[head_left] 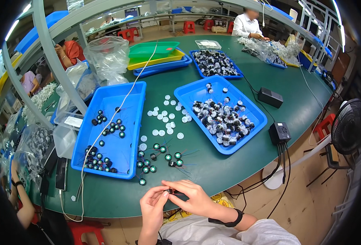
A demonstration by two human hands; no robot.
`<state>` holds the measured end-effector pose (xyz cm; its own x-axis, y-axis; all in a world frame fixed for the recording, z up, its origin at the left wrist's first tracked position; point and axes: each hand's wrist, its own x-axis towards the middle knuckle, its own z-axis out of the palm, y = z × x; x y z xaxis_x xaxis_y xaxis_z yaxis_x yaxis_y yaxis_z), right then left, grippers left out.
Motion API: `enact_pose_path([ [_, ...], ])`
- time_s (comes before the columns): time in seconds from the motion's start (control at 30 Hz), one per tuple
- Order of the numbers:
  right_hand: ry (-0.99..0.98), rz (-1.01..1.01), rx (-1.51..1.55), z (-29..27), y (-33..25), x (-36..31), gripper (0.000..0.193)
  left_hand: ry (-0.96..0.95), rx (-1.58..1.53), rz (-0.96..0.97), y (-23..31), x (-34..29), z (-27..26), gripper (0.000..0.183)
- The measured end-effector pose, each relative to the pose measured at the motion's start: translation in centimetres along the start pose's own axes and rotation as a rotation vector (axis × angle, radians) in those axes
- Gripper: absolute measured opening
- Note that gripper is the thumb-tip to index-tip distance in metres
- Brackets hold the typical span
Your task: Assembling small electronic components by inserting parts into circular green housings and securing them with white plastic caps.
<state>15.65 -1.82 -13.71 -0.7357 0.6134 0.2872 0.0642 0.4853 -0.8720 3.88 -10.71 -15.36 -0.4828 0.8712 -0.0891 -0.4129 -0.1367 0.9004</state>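
Close to my body, at the table's near edge, both hands meet around a small black part [169, 190]. My left hand [152, 201] pinches it between thumb and fingers. My right hand [192, 197] closes on its other side, and the fingers hide most of it. Just beyond my hands lie several loose black round parts [168, 157] with green-and-silver faces and thin red and blue wires. Behind them, small round translucent caps [170, 131] are scattered on the green table [213, 173].
A blue tray [136, 134] on the left holds more black round parts. To the right, another blue tray [259, 116] holds capped ones. Farther back are a full blue tray [217, 63] and stacked trays [154, 49]. A phone [61, 173], black power boxes [279, 132] and cables surround the work area.
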Motion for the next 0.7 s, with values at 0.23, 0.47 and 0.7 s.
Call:
enact_pose_path([
  [0.23,0.125,-0.314,-0.098,-4.8,-5.5,0.2,0.048,-0.077,0.169,0.042,2.2,-0.2,-0.7,0.009],
  [0.47,0.543,-0.679,0.135,-7.0,-14.1,-0.9,0.037,-0.121,0.300,-0.003,2.1,1.3,-1.2,0.011],
  [0.7,0.579,-0.966,0.254,-13.3,-14.1,0.2,0.036,-0.097,0.227,0.035,1.7,0.7,-2.6,0.012],
])
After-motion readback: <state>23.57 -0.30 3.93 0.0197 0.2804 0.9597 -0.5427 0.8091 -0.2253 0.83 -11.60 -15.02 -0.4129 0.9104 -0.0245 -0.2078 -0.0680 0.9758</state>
